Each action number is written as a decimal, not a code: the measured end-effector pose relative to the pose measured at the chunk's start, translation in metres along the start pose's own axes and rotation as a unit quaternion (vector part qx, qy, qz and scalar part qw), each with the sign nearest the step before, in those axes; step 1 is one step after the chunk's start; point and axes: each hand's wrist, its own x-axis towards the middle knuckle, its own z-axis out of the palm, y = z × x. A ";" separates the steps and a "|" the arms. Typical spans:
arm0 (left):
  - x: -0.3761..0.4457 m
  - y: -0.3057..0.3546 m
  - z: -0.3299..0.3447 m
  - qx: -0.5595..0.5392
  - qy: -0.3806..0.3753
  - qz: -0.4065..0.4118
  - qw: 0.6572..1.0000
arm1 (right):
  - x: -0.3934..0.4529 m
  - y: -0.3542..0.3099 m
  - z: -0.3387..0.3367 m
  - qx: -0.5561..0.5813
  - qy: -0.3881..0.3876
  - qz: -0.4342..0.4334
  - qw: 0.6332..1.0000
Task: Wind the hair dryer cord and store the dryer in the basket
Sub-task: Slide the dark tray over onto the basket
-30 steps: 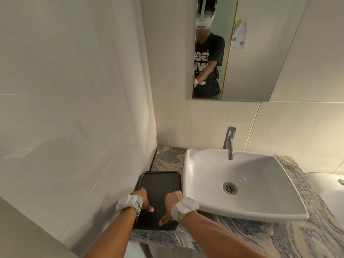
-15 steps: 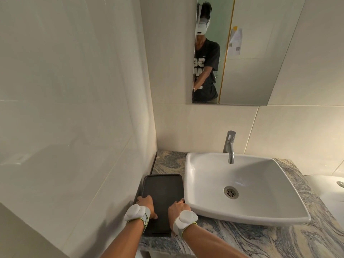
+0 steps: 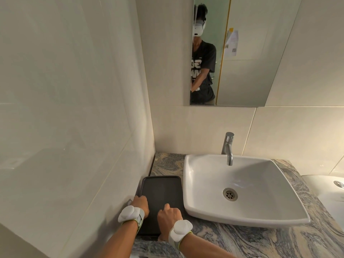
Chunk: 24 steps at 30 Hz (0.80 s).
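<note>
No hair dryer, cord or basket shows in this view. A flat black tray [image 3: 161,189] lies on the marble counter [image 3: 260,241], in the corner between the left wall and the sink. My left hand [image 3: 141,203] curls over the tray's left edge. My right hand [image 3: 168,217] grips the near right corner, with its knuckles on the tray and the thumb down over the near edge. Both wrists wear white bands. The tray holds nothing.
A white basin [image 3: 201,207] sits close against the tray's right side, with a chrome faucet [image 3: 228,148] behind it. Tiled walls close off the left and back. A mirror [image 3: 245,75] hangs above. A white fixture [image 3: 328,192] stands at the far right.
The tray has slid back onto the counter, toward the corner. My left hand moved to its left edge and my right hand to its near right corner. The view has dropped lower.
</note>
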 end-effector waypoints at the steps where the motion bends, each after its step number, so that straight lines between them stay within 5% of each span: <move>1: 0.000 0.001 0.001 -0.003 0.001 -0.004 1.000 | 0.001 -0.001 -0.002 -0.001 -0.003 -0.003 1.000; 24: 0.012 0.001 -0.010 0.044 -0.049 0.045 0.997 | 0.018 0.016 0.000 -0.022 0.035 0.010 0.999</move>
